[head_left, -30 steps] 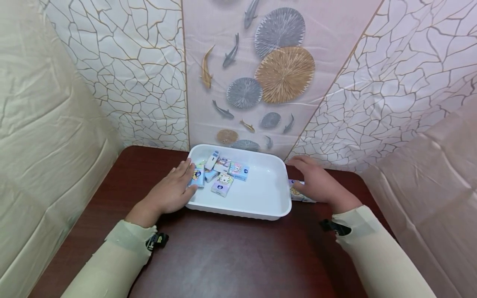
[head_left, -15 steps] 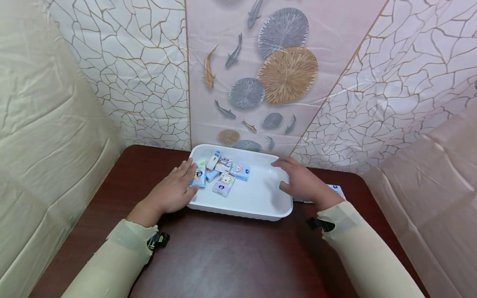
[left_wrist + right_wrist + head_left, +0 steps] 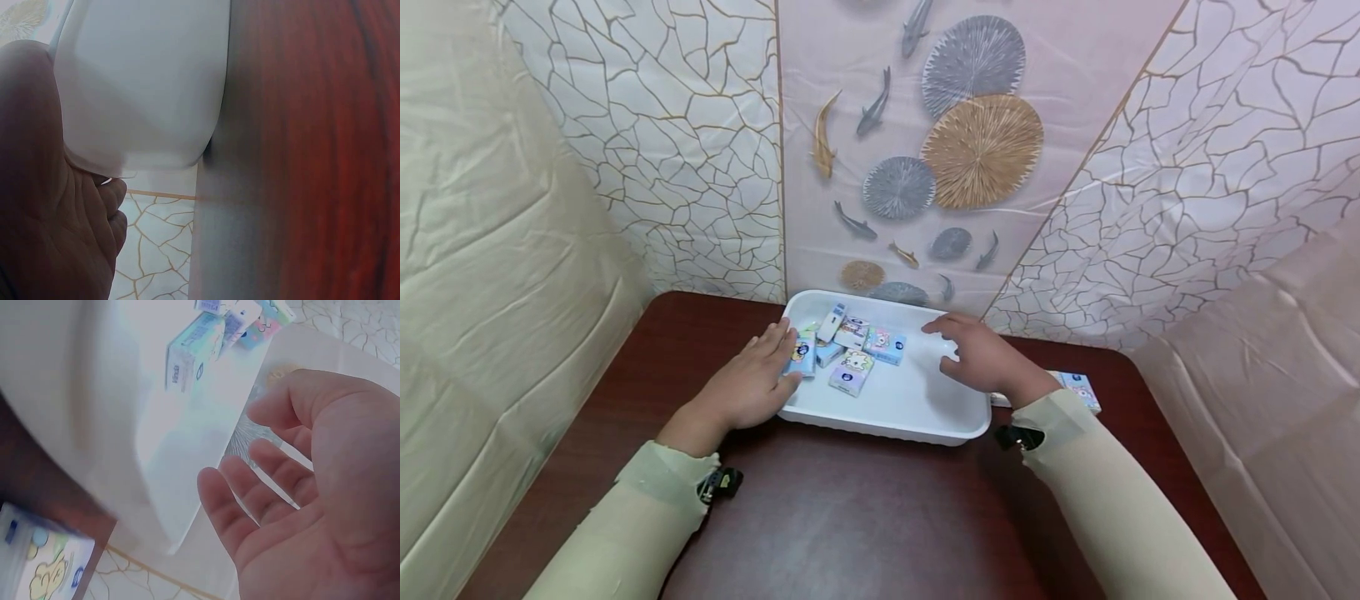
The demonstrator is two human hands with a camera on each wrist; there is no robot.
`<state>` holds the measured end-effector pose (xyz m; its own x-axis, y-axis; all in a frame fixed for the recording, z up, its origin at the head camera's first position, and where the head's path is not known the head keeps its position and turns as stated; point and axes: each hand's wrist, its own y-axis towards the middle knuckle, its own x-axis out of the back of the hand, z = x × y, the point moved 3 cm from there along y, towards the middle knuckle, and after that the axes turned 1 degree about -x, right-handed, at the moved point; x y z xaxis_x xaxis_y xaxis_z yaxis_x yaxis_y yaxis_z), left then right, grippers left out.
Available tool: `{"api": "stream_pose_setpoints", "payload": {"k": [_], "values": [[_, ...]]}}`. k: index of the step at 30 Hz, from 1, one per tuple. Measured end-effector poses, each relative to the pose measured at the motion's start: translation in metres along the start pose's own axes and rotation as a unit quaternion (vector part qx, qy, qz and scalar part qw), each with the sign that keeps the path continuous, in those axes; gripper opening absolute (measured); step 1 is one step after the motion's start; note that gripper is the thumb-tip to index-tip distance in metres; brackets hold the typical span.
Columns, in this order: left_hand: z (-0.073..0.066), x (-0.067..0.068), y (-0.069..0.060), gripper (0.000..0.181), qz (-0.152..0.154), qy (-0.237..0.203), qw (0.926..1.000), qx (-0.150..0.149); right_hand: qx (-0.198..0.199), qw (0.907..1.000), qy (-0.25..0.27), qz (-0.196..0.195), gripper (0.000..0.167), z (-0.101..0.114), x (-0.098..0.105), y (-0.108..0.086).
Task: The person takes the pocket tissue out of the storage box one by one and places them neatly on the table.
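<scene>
Reaching, seemingly — right hand [image 3: 983, 354] hangs loose above the tray [image 3: 906, 404], left hand [image 3: 743, 390] rests relaxed against it — nearest pack [image 3: 884, 346] wants closer fingers.

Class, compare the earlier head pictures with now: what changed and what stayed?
The right hand has moved leftward from the right rim of the white tray to over its inside; a pack on the table, hidden at first, now shows. That hand holds nothing. The left hand stays at the tray's left end; the packs inside lie as before.
</scene>
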<state>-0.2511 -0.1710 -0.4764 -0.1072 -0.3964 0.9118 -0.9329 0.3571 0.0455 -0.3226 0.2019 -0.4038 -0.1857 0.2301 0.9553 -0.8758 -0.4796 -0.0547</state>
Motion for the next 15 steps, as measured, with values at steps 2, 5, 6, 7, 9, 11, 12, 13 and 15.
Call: {"api": "stream_pose_setpoints", "payload": {"k": [2, 5, 6, 7, 9, 11, 12, 13, 15], "values": [[0.0, 0.0, 0.0, 0.08, -0.001, 0.0, 1.0, 0.0, 0.007, 1.0, 0.001, -0.001, 0.056, 0.002, -0.001, 0.005], [0.0, 0.0, 0.0, 0.08, -0.004, 0.001, 1.0, -0.002, 0.014, 0.9999, 0.003, -0.001, 0.055, 0.004, -0.002, 0.011], [0.0, 0.001, 0.0, 0.081, -0.005, 0.001, 1.0, -0.002, 0.015, 0.9999, 0.003, 0.0, 0.054, 0.004, -0.003, 0.013], [0.0, 0.001, 0.0, 0.081, -0.005, 0.0, 1.0, -0.003, 0.017, 0.9998, 0.005, 0.0, 0.053, 0.004, -0.004, 0.015], [-0.001, 0.002, -0.001, 0.081, -0.006, 0.0, 1.0, -0.005, 0.016, 0.9998, 0.008, 0.002, 0.052, 0.004, -0.004, 0.018], [-0.002, 0.003, -0.001, 0.081, -0.005, -0.002, 1.0, -0.006, 0.013, 0.9998, 0.015, 0.006, 0.051, 0.005, -0.004, 0.021], [-0.002, 0.003, -0.002, 0.081, -0.004, -0.002, 1.0, -0.006, 0.012, 0.9998, 0.017, 0.006, 0.05, 0.005, -0.004, 0.022], [-0.002, 0.003, -0.002, 0.082, -0.003, -0.002, 1.0, -0.005, 0.011, 0.9997, 0.02, 0.007, 0.05, 0.005, -0.004, 0.023], [-0.002, 0.004, -0.003, 0.082, -0.003, -0.001, 1.0, -0.004, 0.01, 0.9997, 0.021, 0.008, 0.049, 0.006, -0.003, 0.025]]}}
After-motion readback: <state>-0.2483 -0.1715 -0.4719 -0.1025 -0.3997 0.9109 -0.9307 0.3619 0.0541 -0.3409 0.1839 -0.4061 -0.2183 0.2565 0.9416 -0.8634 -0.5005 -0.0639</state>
